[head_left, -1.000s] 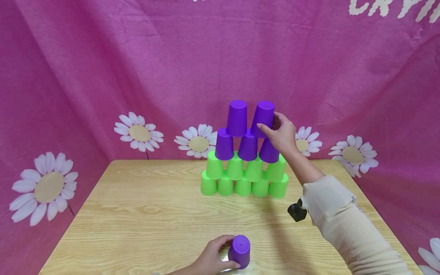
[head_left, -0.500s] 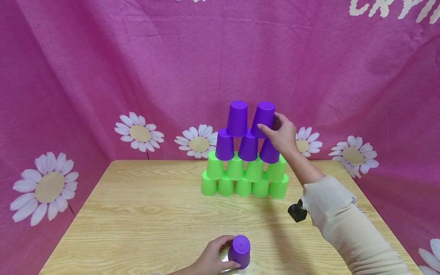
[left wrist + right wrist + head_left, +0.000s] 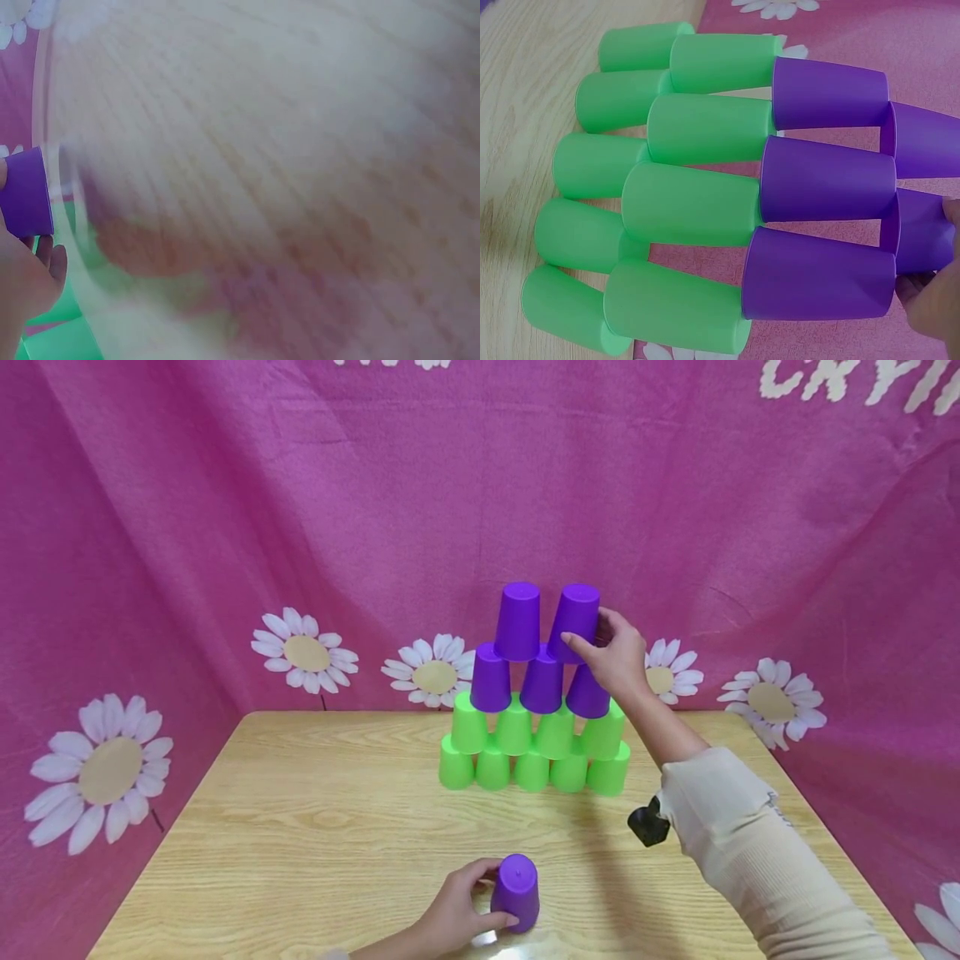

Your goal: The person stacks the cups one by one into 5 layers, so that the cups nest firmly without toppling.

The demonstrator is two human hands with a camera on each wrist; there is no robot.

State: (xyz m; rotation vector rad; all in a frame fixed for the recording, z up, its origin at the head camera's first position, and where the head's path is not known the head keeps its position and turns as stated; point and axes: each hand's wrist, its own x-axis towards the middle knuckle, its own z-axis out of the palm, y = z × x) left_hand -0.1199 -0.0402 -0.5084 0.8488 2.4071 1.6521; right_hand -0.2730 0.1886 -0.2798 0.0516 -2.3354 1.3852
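Note:
In the head view a pyramid of upside-down cups stands on the table. Its two lower rows are green cups (image 3: 555, 731); three purple cups (image 3: 542, 681) form the row above. Two more purple cups top the stack, the left one (image 3: 517, 622) standing by itself. Fingers and thumb of my right hand (image 3: 618, 658) grip the right one (image 3: 577, 610), whose rim meets the row below in the right wrist view (image 3: 926, 229). Near the front, my left hand (image 3: 453, 912) holds another upside-down purple cup (image 3: 517, 893); whether it touches the table cannot be told.
The wooden table (image 3: 315, 827) ends against a pink cloth backdrop (image 3: 375, 510) with white daisies. A black device (image 3: 648, 822) hangs by the right sleeve (image 3: 750, 835). Table reflections appear near the left hand. Much of the left wrist view is a hazy, pale surface.
My left hand and its purple cup have shifted slightly forward and left, away from the front edge. The right hand keeps its grip on the top cup, and the stack stands the same.

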